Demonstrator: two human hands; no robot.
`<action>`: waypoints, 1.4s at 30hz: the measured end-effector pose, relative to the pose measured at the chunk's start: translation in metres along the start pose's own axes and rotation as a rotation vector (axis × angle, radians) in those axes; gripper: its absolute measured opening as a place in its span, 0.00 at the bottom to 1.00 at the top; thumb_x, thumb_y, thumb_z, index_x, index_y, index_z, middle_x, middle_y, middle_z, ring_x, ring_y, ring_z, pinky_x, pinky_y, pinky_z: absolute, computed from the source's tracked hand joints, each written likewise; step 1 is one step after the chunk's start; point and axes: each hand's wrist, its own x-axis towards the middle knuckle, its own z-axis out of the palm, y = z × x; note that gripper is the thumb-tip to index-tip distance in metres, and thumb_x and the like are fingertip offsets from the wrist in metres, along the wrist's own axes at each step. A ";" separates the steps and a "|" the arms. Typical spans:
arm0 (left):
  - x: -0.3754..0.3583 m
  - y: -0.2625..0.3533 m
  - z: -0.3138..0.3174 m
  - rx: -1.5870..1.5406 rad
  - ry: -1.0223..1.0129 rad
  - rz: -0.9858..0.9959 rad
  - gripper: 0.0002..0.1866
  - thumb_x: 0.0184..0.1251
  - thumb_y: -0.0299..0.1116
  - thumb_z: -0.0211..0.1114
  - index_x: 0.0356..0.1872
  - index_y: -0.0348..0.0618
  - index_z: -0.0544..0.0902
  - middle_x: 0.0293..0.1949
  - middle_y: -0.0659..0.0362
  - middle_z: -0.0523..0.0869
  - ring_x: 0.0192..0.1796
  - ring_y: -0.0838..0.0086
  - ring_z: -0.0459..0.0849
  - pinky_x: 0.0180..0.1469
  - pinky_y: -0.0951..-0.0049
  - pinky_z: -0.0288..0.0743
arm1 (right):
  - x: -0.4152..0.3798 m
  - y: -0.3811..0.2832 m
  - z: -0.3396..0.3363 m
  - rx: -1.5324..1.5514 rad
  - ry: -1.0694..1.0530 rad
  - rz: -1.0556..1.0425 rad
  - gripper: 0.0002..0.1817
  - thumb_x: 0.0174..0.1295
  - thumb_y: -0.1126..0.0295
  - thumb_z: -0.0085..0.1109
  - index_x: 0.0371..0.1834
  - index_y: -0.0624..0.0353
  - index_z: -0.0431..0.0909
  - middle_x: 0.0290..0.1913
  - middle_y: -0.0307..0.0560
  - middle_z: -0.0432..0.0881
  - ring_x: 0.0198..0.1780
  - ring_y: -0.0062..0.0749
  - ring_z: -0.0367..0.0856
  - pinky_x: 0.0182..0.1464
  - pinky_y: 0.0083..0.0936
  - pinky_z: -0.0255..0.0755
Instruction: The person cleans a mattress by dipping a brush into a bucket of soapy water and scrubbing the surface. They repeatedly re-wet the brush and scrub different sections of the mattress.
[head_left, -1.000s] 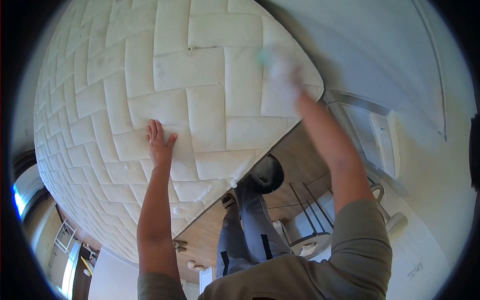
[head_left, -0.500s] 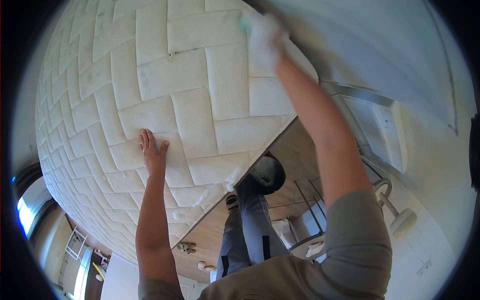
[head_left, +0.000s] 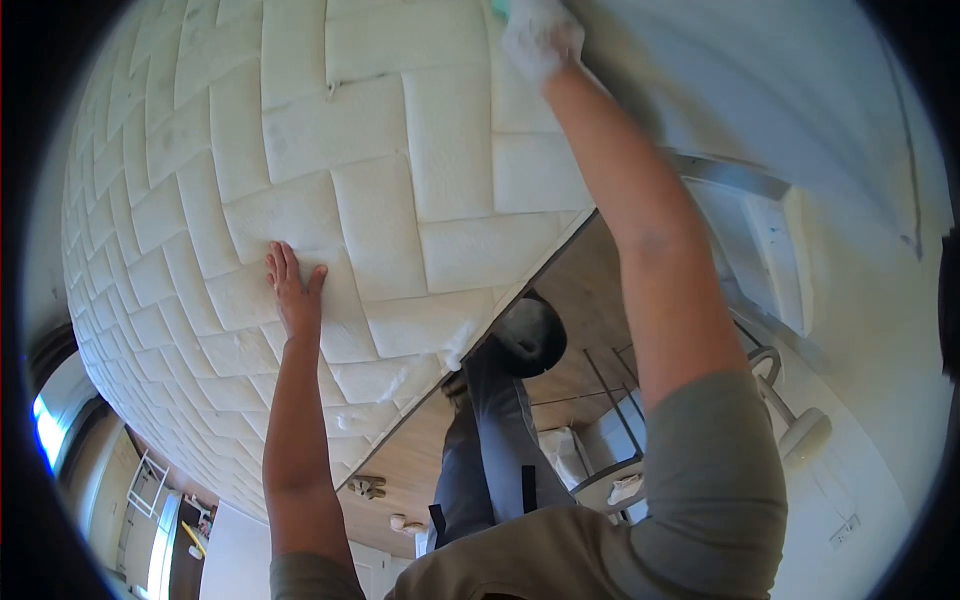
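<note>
Fingers of the left hand (head_left: pixel 291 290) lie flat and nearly together, palm pressed on the white quilted mattress with herringbone stitching (head_left: pixel 300 150). Higher up, to the right of it, the right hand (head_left: pixel 540 38) is closed around a white crumpled cloth (head_left: pixel 533 30) and touches the mattress near its edge.

Left hand (head_left: pixel 293 290) flat, palm pressed forward, fingers together and straight, arm extended up from lower left. Right hand (head_left: pixel 540 35) raised far and high, blurred, forearm bare, grey-green sleeve at the elbow.
</note>
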 end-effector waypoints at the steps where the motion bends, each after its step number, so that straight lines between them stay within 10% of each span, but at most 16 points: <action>1: 0.005 -0.007 0.002 -0.002 0.035 0.026 0.38 0.59 0.45 0.61 0.67 0.41 0.56 0.70 0.53 0.52 0.71 0.55 0.48 0.70 0.57 0.44 | -0.010 0.005 0.022 0.013 0.002 0.000 0.10 0.56 0.69 0.45 0.35 0.61 0.73 0.31 0.54 0.78 0.32 0.43 0.77 0.33 0.38 0.69; 3: -0.004 -0.006 0.012 -0.037 0.036 0.031 0.38 0.59 0.45 0.60 0.67 0.41 0.56 0.70 0.53 0.52 0.71 0.55 0.48 0.70 0.57 0.44 | -0.072 0.008 0.053 0.134 0.667 -0.370 0.10 0.58 0.69 0.44 0.38 0.60 0.74 0.31 0.56 0.78 0.32 0.48 0.77 0.34 0.41 0.68; 9: 0.002 0.000 -0.003 -0.011 0.071 0.038 0.38 0.58 0.48 0.61 0.66 0.41 0.57 0.69 0.51 0.54 0.70 0.54 0.52 0.69 0.57 0.46 | -0.369 -0.009 0.072 0.174 -0.320 0.118 0.15 0.58 0.65 0.44 0.49 0.54 0.69 0.41 0.57 0.75 0.43 0.50 0.75 0.43 0.45 0.70; 11: 0.005 0.005 -0.005 -0.003 0.086 0.034 0.38 0.58 0.47 0.61 0.66 0.40 0.57 0.69 0.50 0.54 0.70 0.54 0.51 0.69 0.57 0.45 | -0.444 0.018 0.132 0.269 -0.187 -0.005 0.19 0.55 0.61 0.49 0.49 0.58 0.68 0.41 0.57 0.75 0.43 0.50 0.75 0.44 0.43 0.71; 16: -0.002 0.006 -0.006 0.043 0.123 0.056 0.38 0.60 0.47 0.60 0.66 0.38 0.57 0.68 0.49 0.55 0.70 0.54 0.51 0.69 0.61 0.46 | -0.452 0.042 0.330 0.159 -0.718 0.108 0.20 0.53 0.62 0.52 0.47 0.61 0.70 0.43 0.56 0.76 0.45 0.51 0.75 0.45 0.39 0.72; 18: -0.003 0.004 -0.007 -0.022 0.157 0.108 0.39 0.58 0.52 0.60 0.64 0.36 0.60 0.67 0.46 0.58 0.69 0.53 0.53 0.69 0.60 0.48 | -0.429 0.060 0.417 0.150 -0.283 0.037 0.19 0.58 0.62 0.48 0.48 0.60 0.74 0.55 0.54 0.73 0.56 0.45 0.71 0.54 0.35 0.67; 23: 0.000 0.000 -0.002 -0.030 0.199 0.155 0.39 0.59 0.51 0.61 0.63 0.33 0.60 0.65 0.45 0.61 0.69 0.54 0.55 0.68 0.63 0.51 | -0.377 0.065 0.513 0.009 -0.485 0.043 0.18 0.58 0.63 0.47 0.48 0.59 0.74 0.53 0.55 0.73 0.54 0.45 0.72 0.54 0.33 0.67; 37: -0.023 -0.003 -0.022 -0.021 0.309 0.137 0.40 0.59 0.53 0.58 0.66 0.37 0.57 0.67 0.46 0.58 0.70 0.52 0.52 0.68 0.56 0.45 | -0.424 0.016 0.355 -0.261 -0.341 -0.671 0.16 0.58 0.66 0.45 0.46 0.57 0.75 0.50 0.55 0.76 0.51 0.45 0.74 0.54 0.29 0.67; 40: -0.040 -0.025 -0.037 -0.037 0.336 0.074 0.40 0.60 0.53 0.57 0.67 0.39 0.55 0.67 0.46 0.57 0.70 0.51 0.51 0.68 0.52 0.43 | -0.456 0.074 0.466 0.098 -0.478 -0.272 0.16 0.60 0.66 0.40 0.47 0.58 0.74 0.50 0.54 0.75 0.51 0.45 0.74 0.55 0.30 0.66; 42: -0.048 -0.052 -0.044 -0.131 0.332 -0.095 0.40 0.61 0.54 0.57 0.67 0.39 0.54 0.67 0.45 0.57 0.70 0.51 0.51 0.68 0.55 0.46 | -0.447 0.037 0.372 0.251 -0.604 -0.295 0.15 0.60 0.68 0.40 0.46 0.59 0.74 0.50 0.54 0.75 0.50 0.45 0.74 0.54 0.32 0.67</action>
